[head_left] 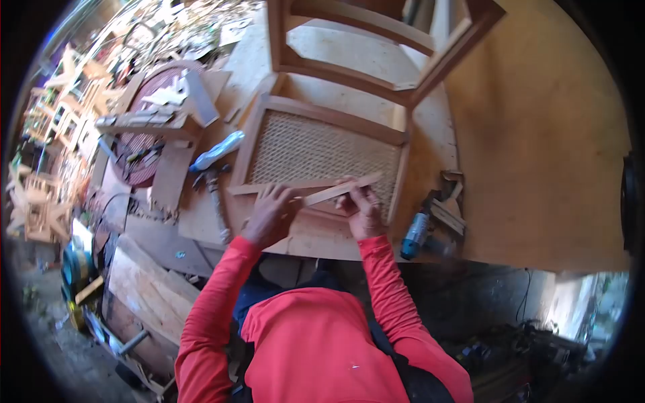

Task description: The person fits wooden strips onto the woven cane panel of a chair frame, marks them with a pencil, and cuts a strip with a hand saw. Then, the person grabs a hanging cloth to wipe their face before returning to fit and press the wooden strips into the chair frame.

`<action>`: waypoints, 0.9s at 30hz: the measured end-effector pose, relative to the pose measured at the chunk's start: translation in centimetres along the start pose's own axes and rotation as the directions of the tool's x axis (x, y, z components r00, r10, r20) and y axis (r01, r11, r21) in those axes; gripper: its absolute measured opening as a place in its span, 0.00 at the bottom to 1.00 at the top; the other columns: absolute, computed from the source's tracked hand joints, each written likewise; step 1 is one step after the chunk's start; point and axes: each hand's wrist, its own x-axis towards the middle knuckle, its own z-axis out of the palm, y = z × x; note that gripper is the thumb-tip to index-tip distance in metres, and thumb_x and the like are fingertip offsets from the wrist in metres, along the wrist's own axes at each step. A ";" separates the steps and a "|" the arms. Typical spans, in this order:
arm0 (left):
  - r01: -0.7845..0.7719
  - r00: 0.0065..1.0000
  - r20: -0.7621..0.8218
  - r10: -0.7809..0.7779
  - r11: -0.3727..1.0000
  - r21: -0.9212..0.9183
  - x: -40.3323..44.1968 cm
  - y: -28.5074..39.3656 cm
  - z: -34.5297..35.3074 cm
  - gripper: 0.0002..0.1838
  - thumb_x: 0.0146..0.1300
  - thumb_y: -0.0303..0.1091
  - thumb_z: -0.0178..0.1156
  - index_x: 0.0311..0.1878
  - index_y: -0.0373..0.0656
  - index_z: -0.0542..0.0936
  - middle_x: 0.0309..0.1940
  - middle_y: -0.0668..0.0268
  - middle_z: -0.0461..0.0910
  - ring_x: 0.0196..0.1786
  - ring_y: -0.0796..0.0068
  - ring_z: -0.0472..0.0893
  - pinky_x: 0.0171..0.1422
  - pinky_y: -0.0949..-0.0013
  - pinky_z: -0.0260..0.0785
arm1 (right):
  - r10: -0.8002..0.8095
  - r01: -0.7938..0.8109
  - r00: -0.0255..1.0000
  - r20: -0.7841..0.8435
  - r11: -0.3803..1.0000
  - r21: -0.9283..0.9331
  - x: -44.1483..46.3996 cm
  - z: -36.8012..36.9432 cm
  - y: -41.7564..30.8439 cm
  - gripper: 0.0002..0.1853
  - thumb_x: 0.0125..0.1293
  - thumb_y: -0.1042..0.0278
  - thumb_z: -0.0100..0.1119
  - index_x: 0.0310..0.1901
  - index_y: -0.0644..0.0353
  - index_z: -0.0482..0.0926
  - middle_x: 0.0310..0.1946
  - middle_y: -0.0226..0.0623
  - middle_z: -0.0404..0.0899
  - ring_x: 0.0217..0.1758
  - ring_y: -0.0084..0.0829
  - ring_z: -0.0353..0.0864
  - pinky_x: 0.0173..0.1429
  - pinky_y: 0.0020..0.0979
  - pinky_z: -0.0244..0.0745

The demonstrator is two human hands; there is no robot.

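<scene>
Wooden strip (324,195) is over the near side of the cane panel (316,144), between the two hands; can't tell if its underside touches the cane. Right grip (363,209) is clamped on it toward its right end, thumb against fingers; left grip (270,213) looks clamped on the left end, but the contact is blurred. Risks, my read: strip is thin, so uneven force between the hands could bow or snap it, a twist could roll it out of the fingertips, and bare skin could pick up splinters off a rough edge. If the free tip gets pushed down, it could poke or fray the weave. Long axis runs mostly crosswise to the person, slanted: left end nearer the body, right tip pointing right and away. It's skewed to the far rail of the seat frame (336,119), which slopes the other way in view. Backrest (346,80) is beyond that. Hammer (218,208) lies left of the seat with its handle toward the person, blue bottle (415,232) and offcuts (447,215) to the right, all on the surface (336,246); an elbow swing could knock the bottle.
</scene>
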 end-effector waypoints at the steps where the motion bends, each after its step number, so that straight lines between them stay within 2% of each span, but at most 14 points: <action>1: 0.044 0.990 -0.141 -0.023 0.987 0.153 0.5 2.8 -1.3 0.15 0.68 0.29 0.70 0.57 0.45 0.83 0.58 0.58 0.81 0.58 0.51 0.79 0.61 0.49 0.73 | 0.010 -0.010 0.996 -0.087 1.000 -0.005 -0.2 0.6 -0.4 0.14 0.85 0.64 0.61 0.63 0.60 0.82 0.55 0.39 0.89 0.41 0.23 0.87 0.47 0.31 0.87; 3: 0.048 0.949 -0.315 0.001 0.988 0.146 -0.3 4.3 -0.7 0.22 0.62 0.25 0.71 0.60 0.44 0.83 0.57 0.57 0.80 0.55 0.51 0.78 0.59 0.49 0.73 | -0.011 0.013 0.997 -0.073 1.000 0.027 0.3 -1.2 -0.4 0.13 0.85 0.64 0.61 0.62 0.60 0.82 0.57 0.41 0.88 0.43 0.24 0.86 0.49 0.33 0.87; 4: 0.045 0.943 -0.332 -0.032 0.998 0.033 -0.8 5.5 0.2 0.24 0.60 0.23 0.70 0.61 0.43 0.83 0.56 0.56 0.80 0.53 0.51 0.78 0.59 0.49 0.72 | -0.028 0.034 0.993 -0.115 0.998 0.053 0.7 -2.4 -0.3 0.14 0.85 0.64 0.60 0.64 0.62 0.81 0.58 0.41 0.87 0.42 0.25 0.86 0.47 0.32 0.86; 6: -0.078 0.967 -0.246 0.060 0.995 -0.065 -1.4 7.9 0.7 0.20 0.64 0.24 0.68 0.59 0.43 0.83 0.50 0.57 0.81 0.50 0.52 0.79 0.57 0.49 0.72 | -0.002 0.017 0.993 -0.121 0.993 0.117 0.3 -3.5 -1.0 0.15 0.85 0.66 0.60 0.65 0.62 0.81 0.60 0.41 0.86 0.44 0.26 0.85 0.51 0.34 0.84; 7: -0.068 0.977 -0.209 0.047 0.993 -0.092 -1.8 8.8 1.4 0.18 0.65 0.25 0.67 0.58 0.43 0.83 0.48 0.57 0.81 0.50 0.53 0.80 0.56 0.51 0.72 | -0.006 0.020 0.994 -0.112 0.993 0.120 0.6 -4.1 -1.3 0.15 0.85 0.66 0.60 0.65 0.61 0.80 0.61 0.41 0.85 0.44 0.26 0.85 0.52 0.34 0.83; 9: 0.033 0.972 -0.222 -0.076 0.981 -0.190 -3.0 9.0 3.3 0.16 0.67 0.26 0.68 0.57 0.43 0.83 0.46 0.56 0.80 0.47 0.51 0.80 0.54 0.52 0.73 | -0.021 0.031 0.995 -0.102 0.995 0.096 0.6 -4.2 -1.9 0.15 0.84 0.66 0.61 0.66 0.61 0.80 0.61 0.41 0.85 0.45 0.26 0.85 0.52 0.34 0.83; 12: 0.150 0.944 -0.242 -0.226 0.944 -0.295 -4.3 6.9 4.3 0.15 0.75 0.30 0.68 0.62 0.41 0.81 0.45 0.61 0.81 0.43 0.60 0.80 0.52 0.59 0.74 | -0.013 0.025 0.994 -0.108 0.994 0.111 0.9 -4.0 -1.4 0.15 0.84 0.66 0.61 0.66 0.61 0.80 0.62 0.40 0.84 0.45 0.26 0.84 0.52 0.34 0.83; 13: 0.254 0.891 -0.201 -0.407 0.814 -0.522 -4.7 6.6 4.7 0.16 0.77 0.32 0.67 0.64 0.40 0.80 0.45 0.63 0.81 0.43 0.65 0.80 0.51 0.61 0.74 | -0.008 0.022 0.993 -0.117 0.993 0.118 0.6 -4.0 -1.3 0.15 0.84 0.66 0.61 0.66 0.61 0.80 0.62 0.40 0.84 0.45 0.26 0.84 0.52 0.35 0.83; 15: 0.348 0.734 -0.011 -0.680 0.390 -0.853 -3.7 5.8 4.7 0.19 0.82 0.36 0.66 0.68 0.39 0.78 0.46 0.68 0.82 0.42 0.74 0.78 0.50 0.66 0.74 | 0.040 -0.019 0.989 -0.141 0.990 0.143 0.0 -2.5 -1.0 0.15 0.83 0.66 0.63 0.65 0.61 0.81 0.61 0.39 0.85 0.45 0.25 0.84 0.52 0.34 0.82; 16: 0.346 0.685 0.081 -0.724 0.226 -0.911 -3.5 4.9 4.4 0.23 0.84 0.41 0.64 0.72 0.36 0.76 0.52 0.68 0.82 0.50 0.83 0.78 0.58 0.73 0.73 | 0.068 -0.045 0.988 -0.141 0.987 0.155 -0.5 -1.7 -0.6 0.15 0.83 0.65 0.64 0.64 0.61 0.82 0.59 0.39 0.86 0.45 0.25 0.84 0.52 0.33 0.82; 17: 0.311 0.738 0.053 -0.672 0.270 -0.911 -3.6 4.0 4.0 0.21 0.86 0.39 0.61 0.73 0.37 0.77 0.48 0.70 0.81 0.48 0.82 0.77 0.57 0.72 0.73 | 0.093 -0.068 0.985 -0.147 0.983 0.168 -1.4 -1.0 0.1 0.16 0.82 0.65 0.65 0.64 0.61 0.82 0.58 0.38 0.87 0.45 0.25 0.84 0.53 0.33 0.81; 21: 0.190 0.715 -0.085 -0.694 0.311 -0.931 -3.5 4.8 0.9 0.16 0.89 0.39 0.55 0.68 0.41 0.81 0.41 0.75 0.76 0.45 0.84 0.73 0.55 0.72 0.70 | 0.370 -0.258 0.912 -0.177 0.853 0.455 -5.3 0.5 5.4 0.15 0.81 0.66 0.66 0.61 0.65 0.84 0.46 0.38 0.88 0.46 0.29 0.86 0.55 0.34 0.83; 24: 0.138 0.652 -0.101 -0.752 0.248 -0.959 -4.1 3.9 -0.7 0.16 0.89 0.40 0.54 0.67 0.42 0.82 0.40 0.75 0.77 0.46 0.84 0.73 0.56 0.73 0.68 | 0.375 -0.260 0.921 -0.101 0.789 0.557 -7.1 3.1 8.1 0.11 0.83 0.66 0.63 0.57 0.62 0.87 0.46 0.38 0.90 0.45 0.30 0.89 0.54 0.36 0.88; 27: 0.200 0.545 -0.174 -0.820 0.328 -0.923 -2.9 1.0 -5.0 0.14 0.89 0.39 0.54 0.65 0.42 0.82 0.41 0.74 0.79 0.45 0.83 0.74 0.55 0.73 0.69 | 0.573 -0.601 0.793 0.210 0.792 0.109 -9.6 7.9 4.6 0.11 0.85 0.64 0.62 0.53 0.63 0.88 0.42 0.38 0.90 0.44 0.29 0.90 0.53 0.36 0.88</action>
